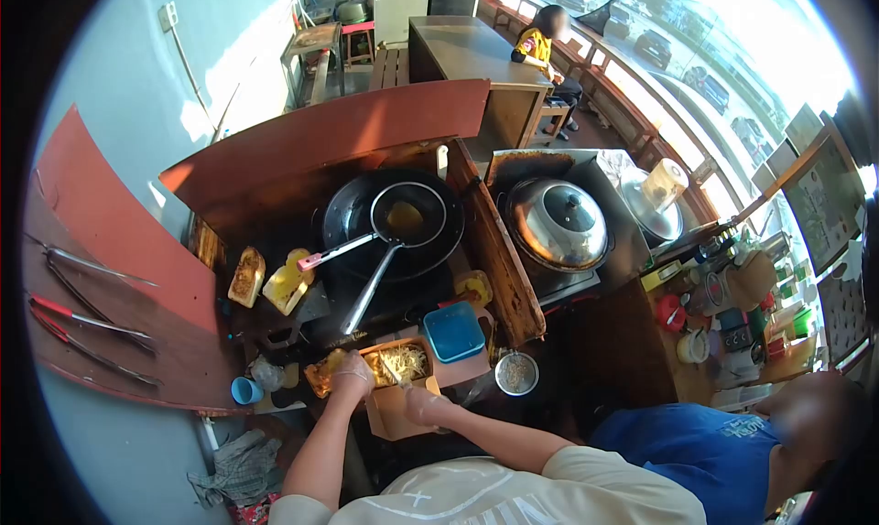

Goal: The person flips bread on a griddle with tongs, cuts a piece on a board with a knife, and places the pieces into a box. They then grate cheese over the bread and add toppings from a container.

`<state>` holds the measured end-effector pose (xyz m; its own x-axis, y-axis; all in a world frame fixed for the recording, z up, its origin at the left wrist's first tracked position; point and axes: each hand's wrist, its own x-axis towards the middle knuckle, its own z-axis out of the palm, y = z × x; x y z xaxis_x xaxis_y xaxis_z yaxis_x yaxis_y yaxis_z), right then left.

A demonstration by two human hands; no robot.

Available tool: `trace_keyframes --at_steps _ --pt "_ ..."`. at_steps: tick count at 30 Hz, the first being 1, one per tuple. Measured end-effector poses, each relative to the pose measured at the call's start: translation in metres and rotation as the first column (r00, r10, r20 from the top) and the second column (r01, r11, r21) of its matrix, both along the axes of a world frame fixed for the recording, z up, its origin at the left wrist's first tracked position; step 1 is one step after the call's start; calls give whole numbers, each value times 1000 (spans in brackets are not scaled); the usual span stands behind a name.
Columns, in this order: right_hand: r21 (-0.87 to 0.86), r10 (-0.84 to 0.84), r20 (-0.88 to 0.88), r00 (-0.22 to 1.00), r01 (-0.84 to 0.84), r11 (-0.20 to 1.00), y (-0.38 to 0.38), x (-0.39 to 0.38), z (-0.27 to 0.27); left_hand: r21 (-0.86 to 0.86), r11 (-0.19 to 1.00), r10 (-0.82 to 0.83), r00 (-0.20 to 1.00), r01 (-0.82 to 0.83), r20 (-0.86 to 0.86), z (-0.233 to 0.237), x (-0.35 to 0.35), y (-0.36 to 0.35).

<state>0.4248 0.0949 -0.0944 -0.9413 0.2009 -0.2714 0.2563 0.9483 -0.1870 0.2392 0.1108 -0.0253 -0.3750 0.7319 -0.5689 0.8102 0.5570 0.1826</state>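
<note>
An open brown takeaway box (394,419) holds pale shredded food (405,361) and browned pieces. My left hand (352,375), in what looks like a clear glove, closes on a browned piece of food (320,375) at the box's left end. My right hand (427,406) is wrapped round a utensil whose metal end (395,371) reaches into the shredded food. Right of the box sits a blue container (453,332). Behind it, a strainer (408,215) and a pink-handled utensil (316,259) rest over a black wok (343,205).
Bread slices (246,277) lie left of the wok. A lidded pot (560,225) stands beyond a wooden partition (499,259). A small metal bowl (517,374) is at the right. Tongs (87,320) hang left. One person (696,452) is beside me; another (540,54) sits at the back.
</note>
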Motion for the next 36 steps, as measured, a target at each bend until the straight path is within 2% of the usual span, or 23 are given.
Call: trace_keyframes --at_steps 2,3,4,5,6,8,11,12,13,15,17,20,23,24,27,29,30,31,32,33,34,35,36 --pt "30 125 167 978 -131 991 10 -11 7 -58 998 -38 999 40 30 4 12 -13" --pt "32 124 168 978 -131 991 11 -16 11 -109 990 -80 995 85 56 4 19 -18" --pt "-248 -167 89 982 184 951 10 -20 10 -134 985 -97 993 106 69 14 30 -23" --pt "-513 -455 93 885 435 740 13 -23 11 -153 980 -117 990 129 81 21 37 -23" --pt "-512 -463 94 881 441 737 13 -25 7 -153 979 -126 989 137 82 19 37 -23" --pt "-591 -567 92 818 503 630 12 -23 3 -71 997 19 991 -10 131 16 41 -23" --pt "-570 -603 162 781 573 588 12 -24 -2 20 1000 -22 994 20 105 18 41 -25" --pt "-608 -599 211 773 583 539 15 -26 -7 7 1000 -5 996 5 94 17 39 -23" --pt "-607 -596 217 773 585 538 15 -24 -9 3 1000 -2 995 2 99 11 37 -22" --pt "-529 -504 142 852 496 688 18 -26 4 -8 1000 9 993 -8 114 -4 29 -22" --pt "-576 -549 130 826 513 636 17 -29 -1 -14 1000 10 995 -8 100 -5 27 -25" --pt "-609 -508 125 852 470 639 25 -29 -11 -1 998 -55 995 55 81 10 33 -27" --pt "-591 -495 137 858 471 655 22 -30 -6 14 999 -50 997 50 53 1 30 -29" --pt "-595 -495 140 857 473 650 21 -30 -2 10 1000 19 997 -20 71 -2 31 -27" --pt "-597 -520 145 842 494 632 20 -27 26 32 996 84 991 -88 100 -3 29 -25" --pt "-571 -484 138 864 468 674 17 -26 29 25 996 88 991 -91 103 -11 26 -23" --pt "-556 -494 84 865 452 698 12 -30 12 108 961 223 947 -253 233 -24 22 -21" --pt "-546 -406 -208 890 239 803 12 -22 -5 156 892 348 865 -424 360 -36 18 -22" --pt "-374 -290 -349 891 152 915 3 -23 -61 241 941 176 951 -238 254 -46 13 -25" --pt "111 97 -377 921 -59 992 -1 -23 -83 274 961 -3 990 -36 140 -54 5 -33" --pt "-205 -88 -475 875 -13 979 3 -12 -22 115 993 0 994 -13 107 -44 5 -25" --pt "-414 -253 -154 955 170 894 8 -22 9 164 986 23 997 -34 69 -36 9 -26" --pt "-207 -11 -83 997 -7 978 14 -28 23 116 993 -7 999 3 33 -28 11 -21"
